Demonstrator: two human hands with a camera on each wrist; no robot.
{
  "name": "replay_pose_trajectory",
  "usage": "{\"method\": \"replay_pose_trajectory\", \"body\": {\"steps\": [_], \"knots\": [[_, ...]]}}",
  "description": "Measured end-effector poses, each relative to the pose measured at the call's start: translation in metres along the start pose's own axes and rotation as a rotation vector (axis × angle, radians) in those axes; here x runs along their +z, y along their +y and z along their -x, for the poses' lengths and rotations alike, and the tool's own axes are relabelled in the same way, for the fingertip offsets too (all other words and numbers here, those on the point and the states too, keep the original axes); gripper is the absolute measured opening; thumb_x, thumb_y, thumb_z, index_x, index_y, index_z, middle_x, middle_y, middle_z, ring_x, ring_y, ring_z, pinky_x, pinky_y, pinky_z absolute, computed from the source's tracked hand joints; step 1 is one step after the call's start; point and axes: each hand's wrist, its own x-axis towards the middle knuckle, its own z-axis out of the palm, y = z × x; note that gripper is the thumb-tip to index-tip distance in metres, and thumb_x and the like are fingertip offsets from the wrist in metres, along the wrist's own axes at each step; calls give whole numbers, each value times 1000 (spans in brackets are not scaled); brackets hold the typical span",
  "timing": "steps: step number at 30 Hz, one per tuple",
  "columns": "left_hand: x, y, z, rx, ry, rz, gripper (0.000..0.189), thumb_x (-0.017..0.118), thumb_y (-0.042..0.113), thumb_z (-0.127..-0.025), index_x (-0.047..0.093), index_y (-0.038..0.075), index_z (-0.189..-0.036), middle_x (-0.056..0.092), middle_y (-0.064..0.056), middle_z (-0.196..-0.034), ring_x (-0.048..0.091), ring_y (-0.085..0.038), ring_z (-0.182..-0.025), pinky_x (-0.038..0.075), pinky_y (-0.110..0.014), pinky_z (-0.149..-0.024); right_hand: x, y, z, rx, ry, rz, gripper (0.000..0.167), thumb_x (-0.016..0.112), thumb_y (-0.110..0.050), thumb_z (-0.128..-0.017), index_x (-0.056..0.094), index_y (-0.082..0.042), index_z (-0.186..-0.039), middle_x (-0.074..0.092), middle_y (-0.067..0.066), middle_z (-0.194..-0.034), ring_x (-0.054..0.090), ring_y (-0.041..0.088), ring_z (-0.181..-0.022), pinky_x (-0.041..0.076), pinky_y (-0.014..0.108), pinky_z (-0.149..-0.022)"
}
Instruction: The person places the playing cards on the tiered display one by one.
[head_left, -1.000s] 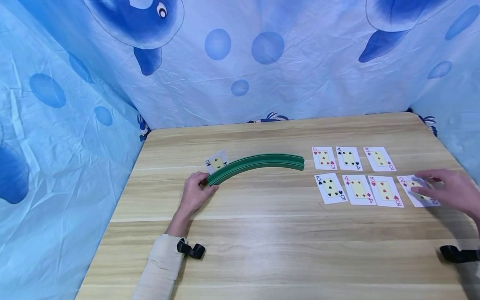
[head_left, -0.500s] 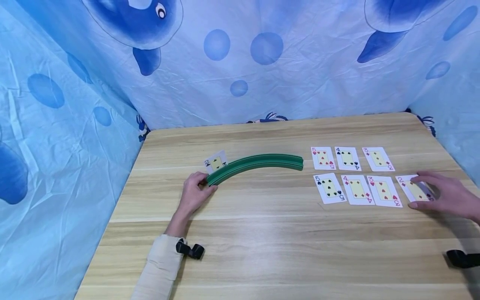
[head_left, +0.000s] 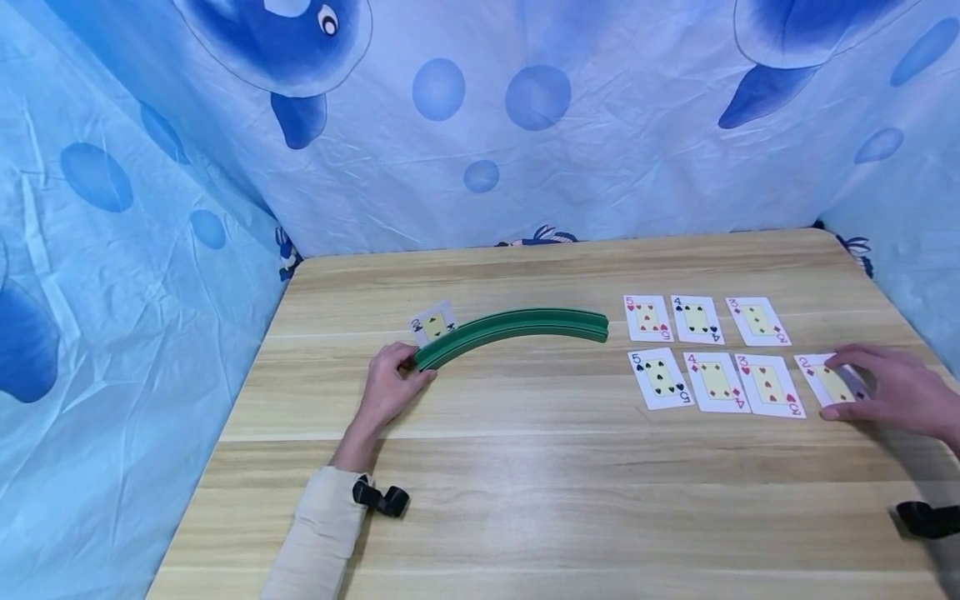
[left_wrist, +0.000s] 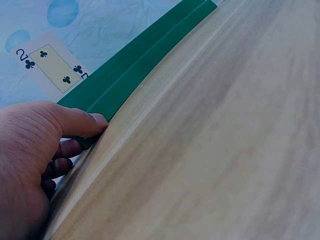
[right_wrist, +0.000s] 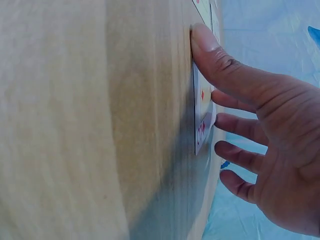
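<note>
My left hand pinches the left end of a curved green card holder, thumb along its near side. At that same end stands a two of clubs, its lower part hidden by the holder; in the left wrist view the card leans upright. My right hand spans a two of diamonds lying face up on the table. In the right wrist view the thumb lies at the card's near edge, while the other fingers spread loosely on the far side. That hand covers the card's right part.
To the left of the two of diamonds lie a three of hearts, a four of diamonds and a five of spades. Behind them are a five of hearts, a four of spades and a three of diamonds.
Since a second ago my right hand has spread from over the two of diamonds to thumb and index at its near and far edges. The left hand and card holder have stayed put.
</note>
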Motion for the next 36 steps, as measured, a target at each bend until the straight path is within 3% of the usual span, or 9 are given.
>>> {"method": "replay_pose_trajectory", "body": {"steps": [11,16,21,25,28,30,32,34,36], "knots": [[-1,0,1,6,2,-7,34,83,10,-79,71,-4,-108,70,-18,-101,55,-26,-91,43,-29,-77,5,0,6,123,96,61,123,95,-47,-52,35,10,-142,28,44,-122,32,53,-103,37,67,-84],[0,-2,1,4,-4,5,33,83,9,-79,72,-3,-107,70,-17,-101,56,-27,-92,44,-31,-79,4,-2,9,93,168,118,118,97,-51,-46,45,12,-131,34,38,-110,36,47,-93,37,52,-71],[0,-3,0,6,-6,10,32,83,9,-78,72,-3,-106,70,-17,-101,55,-26,-92,44,-31,-79,2,-4,12,109,203,77,121,87,-65,-42,43,12,-125,30,41,-118,35,51,-90,39,55,-68],[0,-3,0,4,-6,5,32,83,9,-79,72,-3,-106,70,-17,-100,55,-26,-92,43,-30,-79,-2,-6,17,112,233,15,110,79,-63,-55,42,14,-124,27,43,-124,35,54,-94,40,59,-71],[0,-2,0,3,-6,7,32,83,9,-79,72,-3,-106,70,-17,-100,55,-26,-91,43,-30,-79,-5,-3,20,44,320,-23,97,61,-68,-69,47,15,-118,40,38,-114,44,42,-89,45,44,-68],[0,-2,0,3,-6,8,32,83,9,-78,72,-3,-106,70,-17,-100,55,-25,-91,44,-30,-79,-6,1,21,-38,417,-65,92,46,-71,-74,53,14,-109,50,29,-96,49,19,-76,42,27,-61],[0,-2,0,3,-7,7,32,83,9,-78,72,-3,-106,70,-17,-100,55,-25,-91,43,-30,-79,-7,7,21,-156,525,-127,92,34,-73,-75,57,14,-97,53,3,-75,40,-4,-66,30,16,-53],[0,-2,0,4,-6,7,31,83,9,-78,72,-3,-105,70,-17,-99,55,-26,-91,43,-31,-79,-7,13,21,-241,588,-193,89,33,-70,-80,58,15,-89,46,-27,-73,29,-20,-66,27,12,-51],[0,-2,-1,2,-7,3,31,83,9,-78,72,-3,-105,70,-17,-99,55,-26,-91,43,-31,-79,-8,18,22,-286,599,-249,80,39,-61,-88,58,17,-84,34,-44,-82,28,-25,-67,28,11,-49]]}}
